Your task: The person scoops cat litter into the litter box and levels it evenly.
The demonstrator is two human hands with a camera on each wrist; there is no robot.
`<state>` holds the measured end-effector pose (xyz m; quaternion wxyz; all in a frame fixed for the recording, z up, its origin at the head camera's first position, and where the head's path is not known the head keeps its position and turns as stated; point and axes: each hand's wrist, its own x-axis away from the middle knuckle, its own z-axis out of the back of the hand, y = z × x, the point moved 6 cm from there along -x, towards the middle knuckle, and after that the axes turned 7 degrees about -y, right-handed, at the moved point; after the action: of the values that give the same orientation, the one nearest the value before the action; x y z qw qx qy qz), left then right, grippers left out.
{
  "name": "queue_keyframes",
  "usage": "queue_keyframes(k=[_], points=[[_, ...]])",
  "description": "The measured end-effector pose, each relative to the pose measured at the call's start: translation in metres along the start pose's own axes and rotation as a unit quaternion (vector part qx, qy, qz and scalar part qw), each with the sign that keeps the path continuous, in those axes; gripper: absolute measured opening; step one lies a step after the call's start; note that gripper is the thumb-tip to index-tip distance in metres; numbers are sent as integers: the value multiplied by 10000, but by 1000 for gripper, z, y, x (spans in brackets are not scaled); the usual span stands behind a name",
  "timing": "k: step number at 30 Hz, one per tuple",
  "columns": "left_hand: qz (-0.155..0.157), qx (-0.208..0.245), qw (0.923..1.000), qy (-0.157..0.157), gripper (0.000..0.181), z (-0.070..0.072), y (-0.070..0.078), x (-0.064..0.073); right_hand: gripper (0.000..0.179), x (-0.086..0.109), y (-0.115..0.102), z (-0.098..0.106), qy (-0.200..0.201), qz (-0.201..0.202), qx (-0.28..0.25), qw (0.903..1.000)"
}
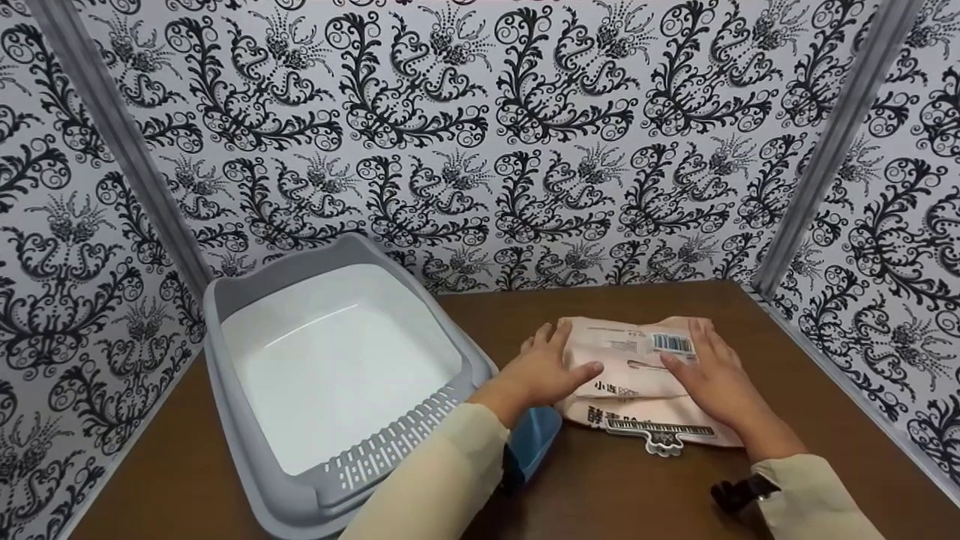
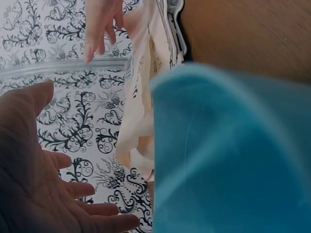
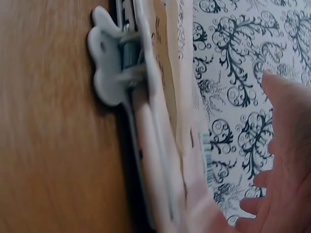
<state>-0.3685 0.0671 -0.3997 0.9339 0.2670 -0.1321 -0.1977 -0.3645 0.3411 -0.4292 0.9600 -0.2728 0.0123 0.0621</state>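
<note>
left grip (image 1: 544,370) by bag (image 1: 626,379), tray (image 1: 341,367) head-view only

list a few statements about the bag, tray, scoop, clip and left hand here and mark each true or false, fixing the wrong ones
1. The pink bag lies to the right of the grey-rimmed tray. True.
2. The tray is full of dark grains. False: its white floor shows bare.
3. The blue scoop is outside the tray. True.
4. The left hand grips the scoop. False: it holds nothing.
5. The clip is on the bag's far edge. False: it sits along the near edge.
6. A barcode shows on the bag. True.
</note>
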Motion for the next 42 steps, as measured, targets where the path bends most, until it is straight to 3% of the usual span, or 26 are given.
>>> queue_keyframes(k=[8,13,17,23,31,38,42], points=[[155,680,9975,-124,97,-9,-1,-8,96,2,8,-1,-41,-137,-59,9999],[264,1024,9942,-216,91,-11,-4,-11,89,4,-3,-6,-65,209,143,9997],[333,1039,9936,-298,79,-13,-6,-13,86,4,-8,-12,-222,466,53,9987],[584,772,9945,-399,38,-20,-9,-18,88,3,-8,-22,-605,552,-70,9966],[595,189,9977,-280,29,-30,-11,-24,80,4,-9,-29,-639,801,509,9934],[966,536,9939,-73,27,-32,-18,-23,87,5,-12,-32,-752,850,465,9924],[1068,1017,9890,-115,20,-33,-20,-22,86,5,-14,-33,-637,998,504,9917]])
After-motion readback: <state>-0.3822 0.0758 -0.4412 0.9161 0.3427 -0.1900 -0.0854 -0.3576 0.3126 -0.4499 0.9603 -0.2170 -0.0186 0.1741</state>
